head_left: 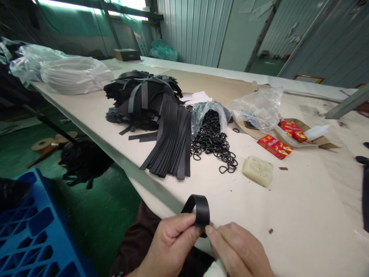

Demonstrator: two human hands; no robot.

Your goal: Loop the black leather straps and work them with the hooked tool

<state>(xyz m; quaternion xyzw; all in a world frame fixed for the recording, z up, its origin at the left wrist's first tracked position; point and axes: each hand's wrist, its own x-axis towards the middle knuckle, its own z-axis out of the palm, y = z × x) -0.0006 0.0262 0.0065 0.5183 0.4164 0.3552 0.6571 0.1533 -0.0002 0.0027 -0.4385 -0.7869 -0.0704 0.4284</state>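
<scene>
My left hand [170, 242] pinches a black textured strap [203, 209] between thumb and fingers. The strap is bent into an upright loop over the table's front edge. On its right side, my right hand [236, 246] is closed with its fingertips at the strap's lower end. Something white [216, 268] shows under the right palm; its kind cannot be made out. Just beyond the hands lies a fanned bundle of black straps [170, 142]. Black metal D-rings [213, 134] spill from a clear plastic bag [198, 119] beside it.
A yellowish block [258, 170] sits right of the rings. Behind it are a red packet [275, 146], an open carton [314, 140] and a plastic bag [259, 107]. A wrapped white coil [76, 75] lies at the far left. A blue pallet [37, 231] stands below left.
</scene>
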